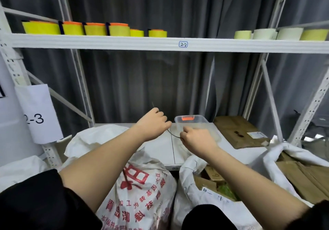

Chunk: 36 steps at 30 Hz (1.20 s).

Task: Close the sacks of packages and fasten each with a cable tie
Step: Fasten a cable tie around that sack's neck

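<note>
At the centre of the frame both hands are raised over the white shelf board (pixel 160 146), sharing one thin dark cable tie (pixel 171 134): the left hand (pixel 154 123) has its fingers curled round the upper part, the right hand (pixel 196 139) pinches the lower end. The tie looks light, springy and slick, so it is best held near its ends. Below, at lower centre, the white woven sack with red print (pixel 142 185) bulges; right of it the open white sack of cardboard packages (pixel 188 180) gapes, its soft, crumpling cloth best gathered at the rim.
</note>
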Each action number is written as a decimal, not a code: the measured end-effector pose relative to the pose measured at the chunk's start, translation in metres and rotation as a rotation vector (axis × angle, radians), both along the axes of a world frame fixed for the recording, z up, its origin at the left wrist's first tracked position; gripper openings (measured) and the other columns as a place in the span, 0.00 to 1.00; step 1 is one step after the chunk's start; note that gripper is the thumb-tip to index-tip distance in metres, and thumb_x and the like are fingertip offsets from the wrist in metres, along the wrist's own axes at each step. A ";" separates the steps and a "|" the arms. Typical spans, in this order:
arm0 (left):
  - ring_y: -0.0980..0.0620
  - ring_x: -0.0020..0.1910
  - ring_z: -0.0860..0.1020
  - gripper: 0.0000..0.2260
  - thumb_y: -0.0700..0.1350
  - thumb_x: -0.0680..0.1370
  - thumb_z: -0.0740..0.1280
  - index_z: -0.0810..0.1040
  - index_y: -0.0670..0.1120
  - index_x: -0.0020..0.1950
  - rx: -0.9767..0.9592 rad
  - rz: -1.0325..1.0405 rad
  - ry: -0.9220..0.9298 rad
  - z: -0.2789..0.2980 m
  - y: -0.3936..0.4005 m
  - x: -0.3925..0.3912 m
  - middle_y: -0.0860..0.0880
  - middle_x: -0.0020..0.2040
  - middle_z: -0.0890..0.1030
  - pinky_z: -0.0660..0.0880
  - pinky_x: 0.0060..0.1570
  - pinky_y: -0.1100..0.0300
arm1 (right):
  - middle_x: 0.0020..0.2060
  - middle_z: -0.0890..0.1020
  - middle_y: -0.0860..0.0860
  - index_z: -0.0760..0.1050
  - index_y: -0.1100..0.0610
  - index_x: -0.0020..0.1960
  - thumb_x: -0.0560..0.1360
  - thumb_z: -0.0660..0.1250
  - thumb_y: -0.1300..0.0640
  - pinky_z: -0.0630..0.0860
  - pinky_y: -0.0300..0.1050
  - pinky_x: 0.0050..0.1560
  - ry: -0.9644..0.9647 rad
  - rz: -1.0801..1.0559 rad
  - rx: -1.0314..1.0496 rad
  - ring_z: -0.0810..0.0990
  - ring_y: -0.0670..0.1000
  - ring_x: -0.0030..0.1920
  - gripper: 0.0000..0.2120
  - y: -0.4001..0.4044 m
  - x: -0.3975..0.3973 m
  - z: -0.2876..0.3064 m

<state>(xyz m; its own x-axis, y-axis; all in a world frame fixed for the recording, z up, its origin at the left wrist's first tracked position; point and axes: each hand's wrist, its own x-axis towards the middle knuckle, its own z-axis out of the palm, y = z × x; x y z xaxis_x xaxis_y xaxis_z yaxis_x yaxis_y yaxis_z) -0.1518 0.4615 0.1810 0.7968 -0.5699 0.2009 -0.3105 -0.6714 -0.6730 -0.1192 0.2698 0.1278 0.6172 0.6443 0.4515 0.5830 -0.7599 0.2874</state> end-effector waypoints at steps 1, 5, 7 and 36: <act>0.46 0.39 0.75 0.09 0.38 0.74 0.60 0.76 0.44 0.53 -0.049 -0.053 -0.030 -0.009 -0.001 0.014 0.47 0.40 0.78 0.71 0.45 0.54 | 0.25 0.71 0.51 0.72 0.56 0.26 0.53 0.82 0.60 0.47 0.36 0.23 0.014 -0.027 -0.011 0.69 0.53 0.17 0.17 -0.002 0.011 -0.005; 0.46 0.48 0.77 0.19 0.41 0.74 0.63 0.72 0.45 0.65 -0.245 -0.061 0.021 -0.047 -0.010 0.060 0.47 0.53 0.78 0.71 0.44 0.53 | 0.26 0.72 0.52 0.74 0.57 0.28 0.55 0.82 0.60 0.55 0.39 0.22 0.109 -0.137 -0.061 0.73 0.55 0.19 0.15 -0.010 0.063 -0.028; 0.45 0.55 0.74 0.16 0.42 0.78 0.57 0.68 0.45 0.66 -0.274 0.079 0.108 -0.067 -0.018 0.084 0.46 0.58 0.75 0.67 0.49 0.53 | 0.38 0.78 0.55 0.79 0.59 0.42 0.71 0.70 0.59 0.65 0.45 0.29 0.171 -0.197 -0.073 0.81 0.59 0.35 0.03 -0.019 0.094 -0.042; 0.50 0.22 0.75 0.06 0.46 0.65 0.63 0.78 0.49 0.32 -0.487 0.138 0.181 -0.199 0.057 0.137 0.50 0.26 0.77 0.72 0.25 0.60 | 0.51 0.81 0.57 0.79 0.60 0.52 0.81 0.52 0.54 0.70 0.48 0.48 0.395 -0.552 0.193 0.75 0.60 0.54 0.17 0.014 0.220 -0.135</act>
<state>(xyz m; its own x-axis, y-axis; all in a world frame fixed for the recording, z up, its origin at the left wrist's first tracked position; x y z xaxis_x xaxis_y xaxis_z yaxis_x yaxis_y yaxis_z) -0.0145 0.5182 -0.0183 0.9042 -0.3322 0.2685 -0.2790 -0.9353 -0.2176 0.1006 0.2838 -0.0074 0.9722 0.1206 0.2008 0.1304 -0.9908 -0.0360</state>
